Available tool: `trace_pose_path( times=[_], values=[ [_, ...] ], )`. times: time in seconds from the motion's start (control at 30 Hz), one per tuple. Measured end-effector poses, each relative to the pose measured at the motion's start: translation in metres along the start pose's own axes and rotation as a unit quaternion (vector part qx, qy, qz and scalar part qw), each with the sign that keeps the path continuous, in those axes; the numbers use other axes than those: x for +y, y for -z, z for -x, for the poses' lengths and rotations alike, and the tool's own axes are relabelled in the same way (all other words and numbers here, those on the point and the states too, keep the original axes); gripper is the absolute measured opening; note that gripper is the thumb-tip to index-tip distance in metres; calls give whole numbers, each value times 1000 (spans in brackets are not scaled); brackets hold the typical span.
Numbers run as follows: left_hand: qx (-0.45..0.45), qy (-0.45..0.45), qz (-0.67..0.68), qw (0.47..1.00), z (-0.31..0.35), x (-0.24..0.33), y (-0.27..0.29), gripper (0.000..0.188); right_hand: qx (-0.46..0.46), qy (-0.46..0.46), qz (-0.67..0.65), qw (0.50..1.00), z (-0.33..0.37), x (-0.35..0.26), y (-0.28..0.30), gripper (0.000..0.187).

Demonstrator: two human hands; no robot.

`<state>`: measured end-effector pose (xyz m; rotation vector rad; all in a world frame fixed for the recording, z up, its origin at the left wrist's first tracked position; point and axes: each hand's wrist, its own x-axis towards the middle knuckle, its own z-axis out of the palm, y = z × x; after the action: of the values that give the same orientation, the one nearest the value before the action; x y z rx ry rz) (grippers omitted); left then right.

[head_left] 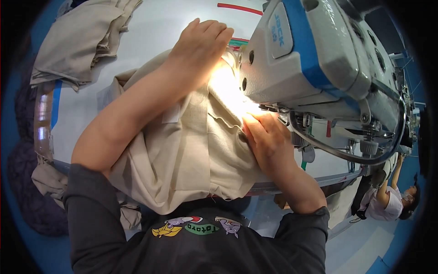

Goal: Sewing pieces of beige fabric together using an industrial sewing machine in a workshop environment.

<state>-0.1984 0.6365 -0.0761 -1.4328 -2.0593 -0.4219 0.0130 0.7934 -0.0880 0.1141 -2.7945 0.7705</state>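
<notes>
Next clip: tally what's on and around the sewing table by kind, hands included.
Hands: 2 (left hand, right hand)
Sewing machine: 1
Beige garment being sewn: 1
Stack of beige fabric: 1
White table: 1
Total: 6

- We wear a dark grey top [200, 246] with sleeves pushed up near the elbows
- Our forearms are bare, as are our left hand [200, 43] and right hand [267, 137]
- Small cartoon patches [196, 226] in yellow, green and purple cross our chest
</notes>
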Motion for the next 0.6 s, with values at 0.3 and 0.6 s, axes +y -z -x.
trace_pose_path(
  times=[0.3, 0.6],
  values=[
    [-228, -27, 223, 947, 56, 118, 66, 51, -111, -292, -131, 941, -18, 66, -13, 25],
    [-248, 82, 151, 953, 99, 85, 85, 70, -174, -62, 233, 955, -34, 43, 16, 29]
  ],
)
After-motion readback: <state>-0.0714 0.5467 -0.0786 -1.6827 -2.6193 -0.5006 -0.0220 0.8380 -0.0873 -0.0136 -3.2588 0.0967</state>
